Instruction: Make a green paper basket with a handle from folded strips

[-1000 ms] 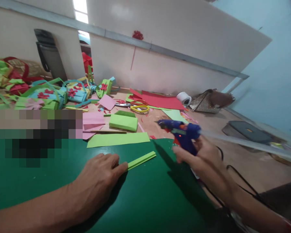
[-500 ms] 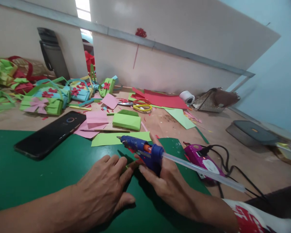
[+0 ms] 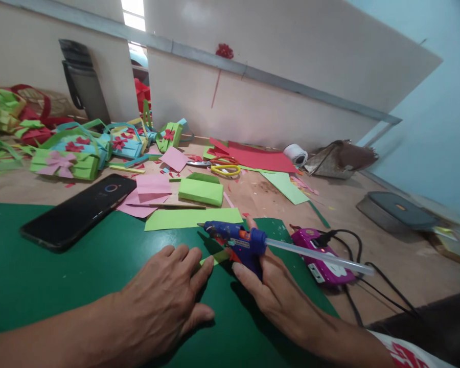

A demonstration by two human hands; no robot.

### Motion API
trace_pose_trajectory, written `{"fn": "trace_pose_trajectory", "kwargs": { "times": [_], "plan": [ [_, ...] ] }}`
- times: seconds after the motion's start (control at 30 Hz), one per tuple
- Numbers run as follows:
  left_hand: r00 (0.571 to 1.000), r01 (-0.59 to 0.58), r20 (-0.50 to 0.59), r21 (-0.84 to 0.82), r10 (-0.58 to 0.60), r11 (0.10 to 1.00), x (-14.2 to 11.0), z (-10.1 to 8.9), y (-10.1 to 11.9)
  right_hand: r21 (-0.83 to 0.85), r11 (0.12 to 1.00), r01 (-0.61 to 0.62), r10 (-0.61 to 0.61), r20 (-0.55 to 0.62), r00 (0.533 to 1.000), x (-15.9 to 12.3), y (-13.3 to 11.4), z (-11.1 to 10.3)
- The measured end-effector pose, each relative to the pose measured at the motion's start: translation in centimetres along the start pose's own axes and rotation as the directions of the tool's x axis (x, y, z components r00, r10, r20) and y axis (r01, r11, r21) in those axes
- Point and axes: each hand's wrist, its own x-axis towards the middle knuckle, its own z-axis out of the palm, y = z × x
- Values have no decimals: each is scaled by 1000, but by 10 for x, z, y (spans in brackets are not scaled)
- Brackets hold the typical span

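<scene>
My right hand is wrapped round a blue hot glue gun. Its nozzle points left, and a long clear glue stick juts out of its back. My left hand lies palm down with curled fingers, pressing a narrow green paper strip to the green cutting mat. The strip's right end reaches under the glue gun and fingers of my right hand; its left part is hidden under my left fingers. Just beyond are a light green paper sheet and a folded green paper block.
A black phone lies at left. Behind it are several paper bags. Scissors, red paper and pink paper lie farther back. A purple power strip with black cables and a lidded box sit at right.
My right hand has moved a little to the right with the glue gun, uncovering more of the green strip. My left hand has stayed in place.
</scene>
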Motion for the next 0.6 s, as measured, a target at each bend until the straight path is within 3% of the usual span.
{"fn": "trace_pose_trajectory", "kwargs": {
  "times": [0.2,0.4,0.6],
  "plan": [
    [999,23,34,-35,-22,999,-1,-5,1,-14,996,-86,86,-32,996,3,8,-9],
    [995,17,100,2,-17,1000,-1,-12,4,-31,997,-73,68,-121,990,1,30,-10],
    [991,16,130,30,-20,999,-3,-14,6,-53,988,-144,137,-122,983,7,25,-18]
  ]
}}
